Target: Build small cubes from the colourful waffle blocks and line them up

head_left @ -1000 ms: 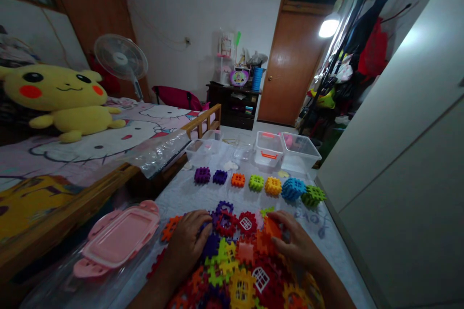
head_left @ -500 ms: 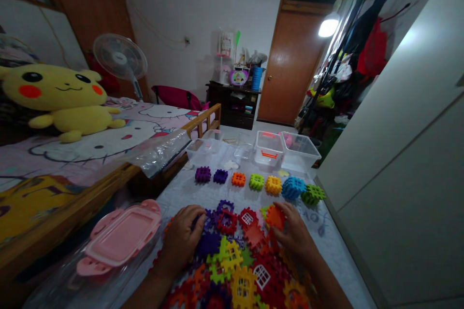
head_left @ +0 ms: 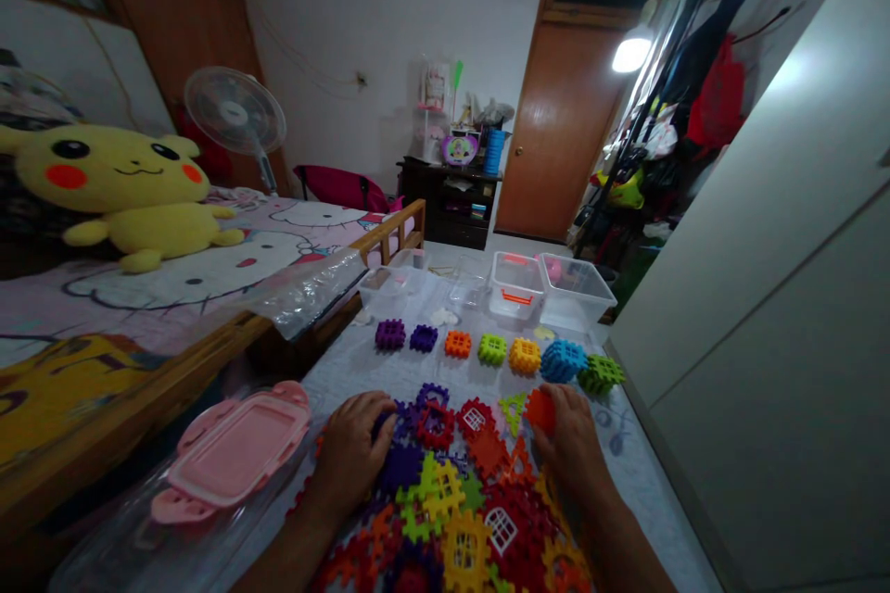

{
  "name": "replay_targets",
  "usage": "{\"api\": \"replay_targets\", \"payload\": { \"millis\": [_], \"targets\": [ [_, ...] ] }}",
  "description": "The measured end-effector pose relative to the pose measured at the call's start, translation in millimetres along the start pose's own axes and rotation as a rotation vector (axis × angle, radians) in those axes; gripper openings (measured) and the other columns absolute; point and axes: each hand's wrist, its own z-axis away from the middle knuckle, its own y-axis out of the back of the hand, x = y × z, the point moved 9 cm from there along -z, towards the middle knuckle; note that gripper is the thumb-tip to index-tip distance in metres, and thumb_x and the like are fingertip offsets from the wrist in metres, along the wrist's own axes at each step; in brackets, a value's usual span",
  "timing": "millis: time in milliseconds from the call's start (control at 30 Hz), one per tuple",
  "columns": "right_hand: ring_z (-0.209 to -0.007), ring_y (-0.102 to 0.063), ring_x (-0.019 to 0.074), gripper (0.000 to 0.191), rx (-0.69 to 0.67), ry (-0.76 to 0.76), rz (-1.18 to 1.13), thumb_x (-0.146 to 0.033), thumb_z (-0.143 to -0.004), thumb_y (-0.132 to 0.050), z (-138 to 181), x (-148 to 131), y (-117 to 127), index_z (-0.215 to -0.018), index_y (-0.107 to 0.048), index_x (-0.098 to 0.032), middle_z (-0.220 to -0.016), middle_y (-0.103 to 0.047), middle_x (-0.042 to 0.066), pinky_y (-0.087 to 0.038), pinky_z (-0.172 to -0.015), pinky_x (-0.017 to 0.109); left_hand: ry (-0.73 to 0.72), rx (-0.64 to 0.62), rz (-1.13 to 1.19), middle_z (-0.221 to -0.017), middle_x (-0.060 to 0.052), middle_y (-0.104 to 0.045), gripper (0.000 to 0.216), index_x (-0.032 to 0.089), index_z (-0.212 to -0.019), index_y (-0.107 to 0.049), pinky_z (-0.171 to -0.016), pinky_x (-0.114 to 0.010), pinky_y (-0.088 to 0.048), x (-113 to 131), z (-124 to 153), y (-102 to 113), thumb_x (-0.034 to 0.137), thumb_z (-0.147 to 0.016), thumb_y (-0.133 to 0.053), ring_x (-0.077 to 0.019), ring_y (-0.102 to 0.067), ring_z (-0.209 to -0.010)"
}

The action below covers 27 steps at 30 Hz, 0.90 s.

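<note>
A heap of flat interlocking plastic tiles (head_left: 451, 500) in red, orange, yellow, purple and green lies on the pale mat in front of me. My left hand (head_left: 351, 454) rests on the heap's left side, fingers curled over a purple tile (head_left: 403, 463). My right hand (head_left: 574, 449) sits at the heap's far right with its fingers closed on an orange tile (head_left: 540, 409). A green triangular tile (head_left: 513, 410) lies just left of that one. Beyond the heap stands a row of assembled cubes: purple (head_left: 390, 334), orange (head_left: 457, 344), yellow (head_left: 524, 355), blue (head_left: 563, 360), green (head_left: 602, 374).
A pink box lid (head_left: 233, 449) lies at my left on clear plastic. Clear plastic boxes (head_left: 549, 289) stand behind the cubes. A wooden bed (head_left: 209, 334) with a yellow plush toy (head_left: 125, 190) runs along the left; a white cabinet wall (head_left: 765, 296) closes the right.
My right hand has slid forward and to the right, carrying the orange tile out of the heap. My left hand has shifted slightly left and forward over the purple tiles.
</note>
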Motion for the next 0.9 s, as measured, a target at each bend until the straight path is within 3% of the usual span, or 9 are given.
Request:
{"api": "replay_targets", "payload": {
  "millis": [433, 667, 900],
  "targets": [
    [-0.102, -0.050, 0.0288, 0.037, -0.054, 0.032, 0.084, -0.013, -0.071, -0.054, 4.9, -6.8, -4.0, -0.107, -0.049, -0.019, -0.106, -0.055, 0.011, -0.044, -0.091, 0.044, 0.049, 0.000, 0.092, -0.094, -0.004, -0.071, 0.018, 0.023, -0.085, -0.066, -0.087, -0.037, -0.050, -6.5, 2.0, 4.4, 0.027, -0.084, -0.048, -0.0220, -0.064, -0.094],
    [-0.095, -0.055, 0.0278, 0.042, -0.095, -0.047, 0.048, -0.018, -0.073, -0.053, 7.5, 10.1, -15.3, -0.114, -0.047, -0.017, -0.103, -0.061, 0.011, -0.046, -0.086, 0.042, 0.049, -0.024, 0.092, -0.094, -0.003, -0.070, 0.017, 0.023, -0.085, -0.065, -0.087, -0.036, -0.049, -8.2, 2.3, 1.9, 0.027, -0.085, -0.049, -0.0216, -0.063, -0.094],
    [-0.094, -0.055, 0.0283, 0.039, -0.086, -0.123, 0.027, -0.020, -0.070, -0.057, 5.5, 25.6, -20.5, -0.107, -0.049, -0.019, -0.102, -0.060, 0.011, -0.045, -0.086, 0.044, 0.063, -0.053, 0.117, -0.094, -0.004, -0.069, 0.018, 0.022, -0.085, -0.065, -0.087, -0.038, -0.047, -12.7, 3.3, -3.4, 0.028, -0.085, -0.048, -0.0224, -0.062, -0.094]
  ]
}}
